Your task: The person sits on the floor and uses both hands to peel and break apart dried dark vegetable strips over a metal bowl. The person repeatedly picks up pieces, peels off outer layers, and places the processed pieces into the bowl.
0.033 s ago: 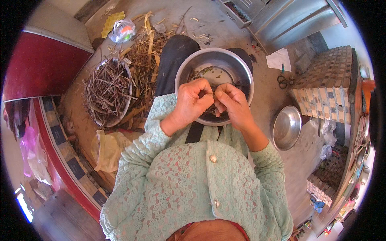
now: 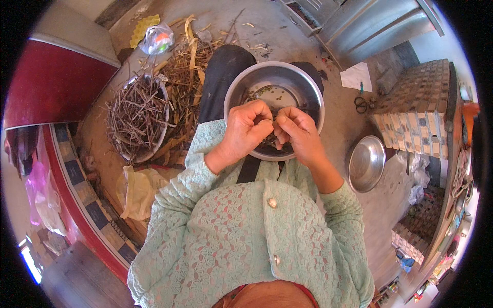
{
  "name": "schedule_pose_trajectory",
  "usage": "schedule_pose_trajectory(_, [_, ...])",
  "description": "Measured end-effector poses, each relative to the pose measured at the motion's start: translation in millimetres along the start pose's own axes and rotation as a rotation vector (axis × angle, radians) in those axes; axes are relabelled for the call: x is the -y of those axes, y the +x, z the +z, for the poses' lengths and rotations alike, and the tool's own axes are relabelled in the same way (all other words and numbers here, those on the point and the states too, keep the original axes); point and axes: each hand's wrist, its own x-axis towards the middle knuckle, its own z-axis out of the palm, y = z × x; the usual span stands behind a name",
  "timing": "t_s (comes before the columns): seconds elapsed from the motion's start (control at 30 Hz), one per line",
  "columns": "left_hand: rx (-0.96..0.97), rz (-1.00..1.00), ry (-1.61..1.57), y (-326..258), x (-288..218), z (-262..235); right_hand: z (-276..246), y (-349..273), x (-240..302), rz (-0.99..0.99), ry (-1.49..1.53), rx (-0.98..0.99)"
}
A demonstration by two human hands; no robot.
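Dark-trousered legs (image 2: pixel 215 79) | round, deep silver metal basin (image 2: pixel 235 95) — over them | bare left hand (image 2: pixel 247 124), bare right hand (image 2: pixel 302 132) above it, nearly meeting; each grip — hidden, cannot tell | small green bits (image 2: pixel 265 89) inside basin

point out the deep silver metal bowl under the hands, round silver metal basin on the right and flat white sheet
Deep silver metal bowl (image 2: pixel 272 73), head view: far inner wall
Round silver metal basin (image 2: pixel 366 163), head view: inside bottom
Flat white sheet (image 2: pixel 354 76), head view: middle
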Motion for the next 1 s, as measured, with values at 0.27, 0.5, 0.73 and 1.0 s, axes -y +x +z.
schedule_pose_trajectory(0.27, [0.108, -0.386, -0.563, 0.3, 1.6, -4.4, -4.0, -2.3, 7.9, -0.003, 0.349, 0.122])
schedule_pose_trajectory(0.5, [0.166, -0.407, -0.702, -2.7, 2.2, -2.4, -5.9, -3.5, 7.2, 0.005, 0.362, 0.157])
schedule_pose_trajectory(0.73, [0.157, -0.367, -0.627, -6.0, -2.5, 5.5, -7.7, -4.7, 0.0, -0.095, 0.336, 0.118])
schedule_pose_trajectory(1.0, [0.067, -0.352, -0.542, -8.7, -1.5, 9.3, -3.6, -4.9, -3.2, -0.205, 0.167, 0.083])
